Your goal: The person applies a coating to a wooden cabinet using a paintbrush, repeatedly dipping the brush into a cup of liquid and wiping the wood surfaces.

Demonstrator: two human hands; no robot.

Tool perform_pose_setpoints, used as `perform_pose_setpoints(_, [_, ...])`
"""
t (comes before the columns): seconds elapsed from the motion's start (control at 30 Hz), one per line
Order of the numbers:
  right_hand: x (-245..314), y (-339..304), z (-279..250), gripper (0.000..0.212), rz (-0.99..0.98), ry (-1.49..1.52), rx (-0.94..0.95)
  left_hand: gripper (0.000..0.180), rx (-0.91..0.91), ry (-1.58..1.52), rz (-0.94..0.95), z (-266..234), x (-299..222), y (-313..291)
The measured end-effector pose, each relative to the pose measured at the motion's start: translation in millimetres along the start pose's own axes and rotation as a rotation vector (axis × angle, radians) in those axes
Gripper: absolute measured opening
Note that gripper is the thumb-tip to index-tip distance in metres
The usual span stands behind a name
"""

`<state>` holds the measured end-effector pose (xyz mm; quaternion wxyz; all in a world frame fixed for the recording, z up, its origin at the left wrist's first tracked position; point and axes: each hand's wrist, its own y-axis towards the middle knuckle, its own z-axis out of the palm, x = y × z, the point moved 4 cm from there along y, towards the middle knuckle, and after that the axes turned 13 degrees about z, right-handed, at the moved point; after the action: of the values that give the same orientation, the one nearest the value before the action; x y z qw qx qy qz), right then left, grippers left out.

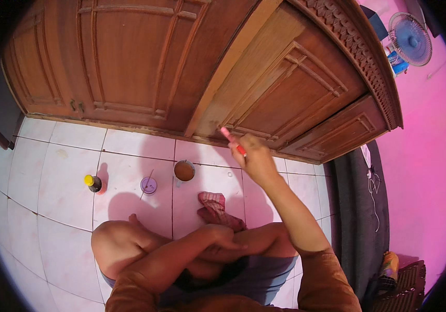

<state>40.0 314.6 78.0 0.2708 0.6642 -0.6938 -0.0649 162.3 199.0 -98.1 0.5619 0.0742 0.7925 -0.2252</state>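
My right hand [255,154] is closed round a slim red-and-pink tool [226,133], perhaps a small brush; its working end is too small to make out. The tool points at the lower part of a brown wooden cupboard door [280,93], against it or just in front. My left hand [227,239] rests on my crossed legs, fingers loosely stretched, holding nothing that shows. Just beyond it a red-and-white cloth [213,204] lies crumpled on the tiles. A cup of brown liquid [184,171] stands farther off.
Left of the cup are a small purple-and-white container [149,185] with a thin stick across it and a dark bottle with a yellow cap [93,182]. A dark mattress-like slab [358,218] lies at right, with a white cable [372,195]. A fan [410,39] stands far right.
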Motion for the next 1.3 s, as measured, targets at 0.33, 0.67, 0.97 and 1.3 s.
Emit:
perform_pose_setpoints(0.33, [-8,32,9,0.031,-0.008,-0.096,0.196,0.098,0.013,-0.016,-0.079,-6,-10,-10])
perform_pose_setpoints(0.67, [40,97,-142,0.028,-0.103,-0.269,-0.036,0.100,0.065,-0.022,-0.142,-6,-14,-8])
perform_pose_setpoints(0.97, [64,69,-146,0.022,-0.293,-0.206,-0.269,0.098,0.011,-0.056,-0.128,-1,2,-5])
perform_pose_setpoints(1.3, [3,50,-39,0.028,-0.082,-0.087,0.213,0.094,0.038,-0.033,-0.104,-6,-13,-5])
